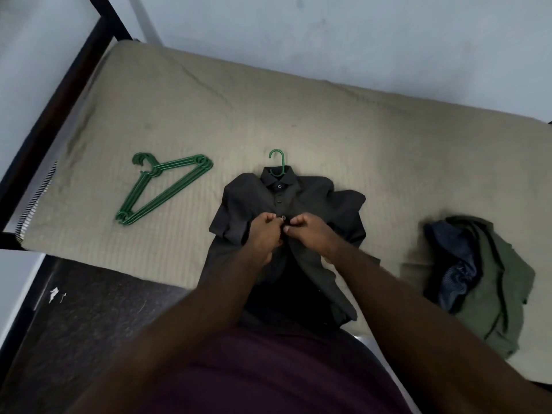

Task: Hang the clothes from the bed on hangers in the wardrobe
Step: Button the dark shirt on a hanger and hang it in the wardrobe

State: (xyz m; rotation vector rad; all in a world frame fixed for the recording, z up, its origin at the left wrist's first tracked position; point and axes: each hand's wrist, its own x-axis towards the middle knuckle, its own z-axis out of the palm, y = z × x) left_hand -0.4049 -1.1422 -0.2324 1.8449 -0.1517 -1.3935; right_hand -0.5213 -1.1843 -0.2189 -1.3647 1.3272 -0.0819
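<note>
While over the bed (179, 115), both hands (266, 233) (310, 236) in pinches on shirt (334, 207).

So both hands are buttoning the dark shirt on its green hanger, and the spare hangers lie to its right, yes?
No: the head view shows the spare hangers lying to the left of the dark shirt. The rest holds.

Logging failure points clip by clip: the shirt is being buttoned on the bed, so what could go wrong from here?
Left hand and right hand pinch the dark shirt at one button; its lower front looks open, so it may gape when lifted.
Only the hook of the green hanger shows; the shirt could sit off-centre and slip.
The clothes pile lies near the bed edge and might slide off.
</note>
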